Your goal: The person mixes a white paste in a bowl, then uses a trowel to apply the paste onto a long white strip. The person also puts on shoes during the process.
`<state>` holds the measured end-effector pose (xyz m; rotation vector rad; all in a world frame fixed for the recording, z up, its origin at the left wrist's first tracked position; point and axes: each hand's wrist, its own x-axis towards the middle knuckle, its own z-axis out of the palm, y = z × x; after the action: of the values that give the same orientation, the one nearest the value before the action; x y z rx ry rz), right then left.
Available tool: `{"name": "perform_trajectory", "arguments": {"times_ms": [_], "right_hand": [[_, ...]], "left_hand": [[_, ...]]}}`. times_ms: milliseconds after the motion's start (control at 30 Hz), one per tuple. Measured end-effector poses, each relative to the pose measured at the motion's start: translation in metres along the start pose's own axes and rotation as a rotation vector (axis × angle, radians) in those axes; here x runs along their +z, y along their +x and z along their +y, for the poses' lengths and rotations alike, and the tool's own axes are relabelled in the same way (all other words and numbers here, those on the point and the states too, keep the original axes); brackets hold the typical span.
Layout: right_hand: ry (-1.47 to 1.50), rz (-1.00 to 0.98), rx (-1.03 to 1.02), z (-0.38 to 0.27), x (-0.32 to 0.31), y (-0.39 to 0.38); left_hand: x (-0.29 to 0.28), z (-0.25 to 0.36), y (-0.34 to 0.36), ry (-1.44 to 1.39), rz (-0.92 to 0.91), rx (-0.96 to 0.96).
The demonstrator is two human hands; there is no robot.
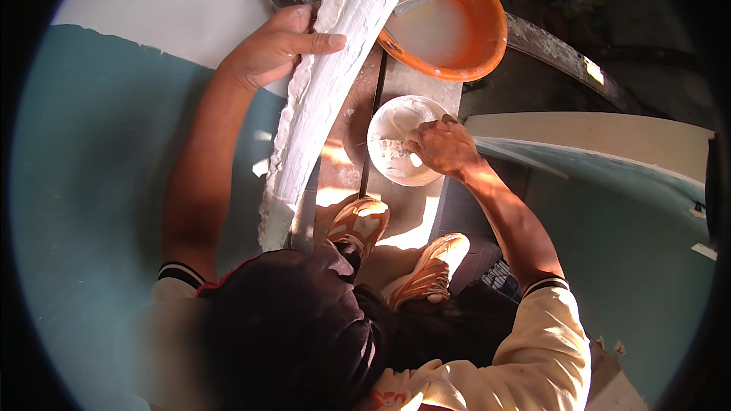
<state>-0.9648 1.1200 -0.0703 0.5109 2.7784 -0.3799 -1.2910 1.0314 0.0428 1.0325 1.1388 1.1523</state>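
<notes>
A long white moulding strip (324, 95), coated with wet-looking plaster and ragged along its left edge, slants from the top of the view down toward my lap. My left hand (285, 44) grips its left side, thumb on the top face and fingers hidden behind. To the right, my right hand (444, 146) is closed around the pale handle of a putty knife (393, 149). The knife's blade lies inside a small white bucket (381, 171), whose inner wall and contents are smeared with white plaster.
Beyond the small bucket stands an orange bucket (491, 27) of milky water, with a flat tool (413, 4) leaning inside. Both buckets rest on grey planks (415, 80). My shoes (434, 262) are close by. A teal-and-white surface (114, 106) is at left; a curved pale edge (601, 133) lies at right.
</notes>
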Motion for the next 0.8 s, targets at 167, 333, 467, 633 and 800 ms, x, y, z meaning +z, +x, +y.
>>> {"name": "perform_trajectory", "arguments": {"times_ms": [167, 333, 467, 633, 800], "right_hand": [[0.185, 0.044, -0.032, 0.004, -0.005, 0.009], [0.342, 0.065, 0.006, 0.004, -0.015, 0.003], [0.404, 0.107, -0.038, 0.01, -0.012, -0.001], [0.66, 0.15, -0.126, 0.022, -0.011, -0.007], [1.179, 0.259, -0.093, 0.024, -0.032, -0.049]], "left_hand": [[0.0, -0.003, 0.0, -0.002, 0.029, -0.006], [-0.003, -0.004, 0.002, 0.009, 0.03, -0.022], [-0.006, -0.005, 0.005, 0.02, -0.009, -0.065], [-0.003, 0.001, 0.005, -0.006, 0.001, -0.103], [0.008, 0.011, 0.006, -0.123, 0.025, -0.063]]}}
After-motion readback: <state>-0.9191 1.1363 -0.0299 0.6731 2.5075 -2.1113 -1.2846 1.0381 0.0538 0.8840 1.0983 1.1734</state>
